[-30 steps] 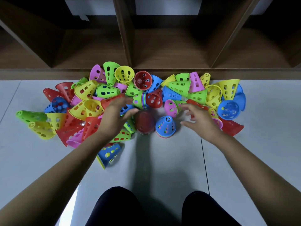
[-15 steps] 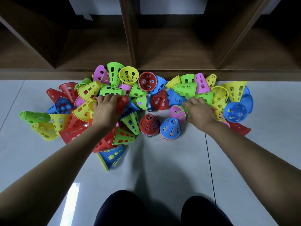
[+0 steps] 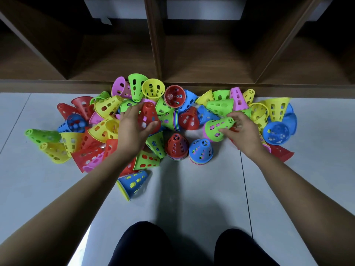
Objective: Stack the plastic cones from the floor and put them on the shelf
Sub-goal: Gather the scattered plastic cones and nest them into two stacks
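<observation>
Left hand (image 3: 130, 132) holds a red cone (image 3: 149, 116), right hand (image 3: 245, 132) a green cone (image 3: 217, 128), so drop each straight onto a stack (image 3: 176, 146)

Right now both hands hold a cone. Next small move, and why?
Likely carry the red cone in the left hand over and seat it on the red-topped stack. That stack stands upright, tip up, just right of the hand. The right hand grips a green cone, so it could follow.
</observation>
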